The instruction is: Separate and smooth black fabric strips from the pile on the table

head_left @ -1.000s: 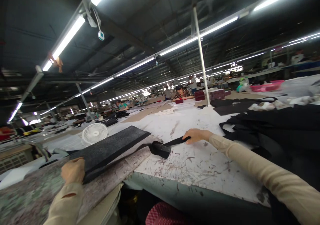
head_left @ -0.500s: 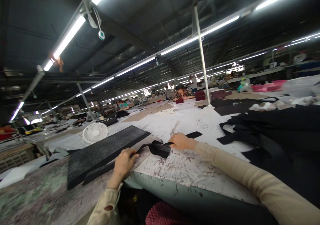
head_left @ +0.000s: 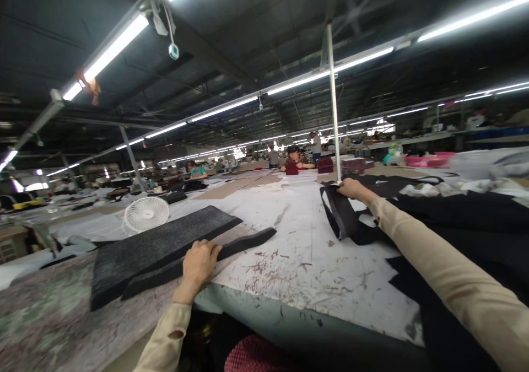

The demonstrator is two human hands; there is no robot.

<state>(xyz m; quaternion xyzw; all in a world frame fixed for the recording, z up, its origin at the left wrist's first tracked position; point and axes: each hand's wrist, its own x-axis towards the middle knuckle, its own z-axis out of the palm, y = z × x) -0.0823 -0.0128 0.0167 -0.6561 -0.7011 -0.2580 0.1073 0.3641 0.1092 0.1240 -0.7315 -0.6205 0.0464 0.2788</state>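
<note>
My left hand point(head_left: 200, 262) lies on a long dark foam strip point(head_left: 231, 246) at the table's near edge, fingers curled over it, beside a dark grey felt slab point(head_left: 157, 245). My right hand point(head_left: 349, 187) is stretched far out to the right and is closed on a black fabric strap piece point(head_left: 339, 215), which hangs from it above the white, paint-marked table point(head_left: 297, 251). The strap is next to a heap of black fabric point(head_left: 454, 212).
A small white fan point(head_left: 146, 215) stands behind the felt slab. A metal pole point(head_left: 334, 96) rises from the table beyond my right hand. Other people sit at far tables with red boxes point(head_left: 351, 165). Something red-checked point(head_left: 256, 358) is below the table edge.
My right hand has carried the black strap from the table's middle out to the right, toward the fabric heap. My left hand went from the slab's corner to the foam strip.
</note>
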